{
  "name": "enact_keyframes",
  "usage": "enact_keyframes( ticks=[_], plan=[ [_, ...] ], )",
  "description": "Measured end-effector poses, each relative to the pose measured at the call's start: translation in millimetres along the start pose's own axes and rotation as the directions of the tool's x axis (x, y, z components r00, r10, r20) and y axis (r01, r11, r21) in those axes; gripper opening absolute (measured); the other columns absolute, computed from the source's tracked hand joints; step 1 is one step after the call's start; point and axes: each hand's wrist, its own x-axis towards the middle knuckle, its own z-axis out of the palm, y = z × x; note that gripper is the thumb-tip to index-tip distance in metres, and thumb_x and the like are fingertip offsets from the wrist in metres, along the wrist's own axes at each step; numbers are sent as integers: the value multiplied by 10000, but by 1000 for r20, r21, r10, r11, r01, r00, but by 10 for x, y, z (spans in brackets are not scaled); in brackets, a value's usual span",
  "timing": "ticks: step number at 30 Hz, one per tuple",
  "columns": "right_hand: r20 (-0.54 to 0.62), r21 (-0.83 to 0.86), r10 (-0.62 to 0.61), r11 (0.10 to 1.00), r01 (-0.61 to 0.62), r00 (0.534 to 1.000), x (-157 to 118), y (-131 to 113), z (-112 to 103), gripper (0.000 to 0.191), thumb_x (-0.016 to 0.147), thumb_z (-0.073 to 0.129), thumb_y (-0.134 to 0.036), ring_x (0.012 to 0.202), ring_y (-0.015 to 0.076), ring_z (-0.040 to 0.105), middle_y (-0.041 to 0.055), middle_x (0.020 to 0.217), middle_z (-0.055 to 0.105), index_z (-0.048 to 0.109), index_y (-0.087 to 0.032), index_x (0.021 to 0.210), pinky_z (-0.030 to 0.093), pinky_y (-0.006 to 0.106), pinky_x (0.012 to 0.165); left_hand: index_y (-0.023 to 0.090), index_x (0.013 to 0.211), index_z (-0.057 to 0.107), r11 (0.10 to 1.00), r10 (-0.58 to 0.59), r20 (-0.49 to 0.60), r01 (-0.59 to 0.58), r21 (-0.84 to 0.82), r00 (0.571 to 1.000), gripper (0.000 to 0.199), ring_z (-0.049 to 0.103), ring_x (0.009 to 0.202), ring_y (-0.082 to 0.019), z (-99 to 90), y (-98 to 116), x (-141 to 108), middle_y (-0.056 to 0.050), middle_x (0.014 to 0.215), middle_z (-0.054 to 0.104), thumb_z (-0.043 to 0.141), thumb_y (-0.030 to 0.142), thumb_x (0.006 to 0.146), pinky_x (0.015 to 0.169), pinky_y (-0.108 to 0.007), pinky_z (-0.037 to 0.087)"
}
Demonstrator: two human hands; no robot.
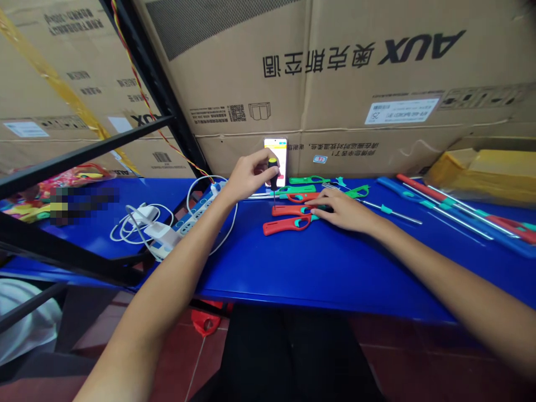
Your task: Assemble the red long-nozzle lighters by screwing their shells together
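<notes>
My left hand (pixel 247 177) grips a small screwdriver (pixel 273 176) with a black and yellow handle, its thin shaft pointing down towards the lighters. My right hand (pixel 343 210) presses on a red plastic utility lighter body (pixel 291 210), and its fingers hide that body's front end. Just below lies a second red lighter body (pixel 282 225) with teal parts. Green lighter bodies (pixel 297 190) lie further back, beyond the screwdriver tip. Thin metal lighter barrels (pixel 391 211) lie to the right of my right hand.
A blue table (pixel 318 279) carries everything. On it are a power strip (pixel 195 215) with white chargers and cables, and more lighters at the right. A phone (pixel 276 159) leans against large cardboard boxes (pixel 355 78). A black shelf frame (pixel 84 151) stands at the left.
</notes>
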Motion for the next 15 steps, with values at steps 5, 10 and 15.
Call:
enact_keyframes(
  ticks=[5,10,15],
  plan=[
    [3,4,2,1000,-2,1000,-7,45,1,421,1106,594,-475,1142,358,676,153,1200,733,835,-306,1406,565,559,1034,231,978,739,992,4,70,4,-127,998,318,743,796,-194,-47,29,20,-57,923,769,800,540,933,726,-334,622],
    [8,9,-3,1000,3,1000,-10,49,-3,423,1108,588,-472,1135,355,673,149,1182,729,833,-306,1410,558,554,1030,261,1053,771,995,-22,81,29,-95,996,358,726,732,-193,-75,55,14,-38,854,747,845,583,916,662,-325,597],
    [16,0,22,1000,-22,1000,-11,37,-7,427,1108,593,-485,1151,363,664,153,1187,723,834,-307,1412,555,551,1029,228,969,797,1000,8,43,-7,-7,999,369,742,741,-186,-131,84,17,-54,873,771,872,582,891,675,-317,600]
  ],
)
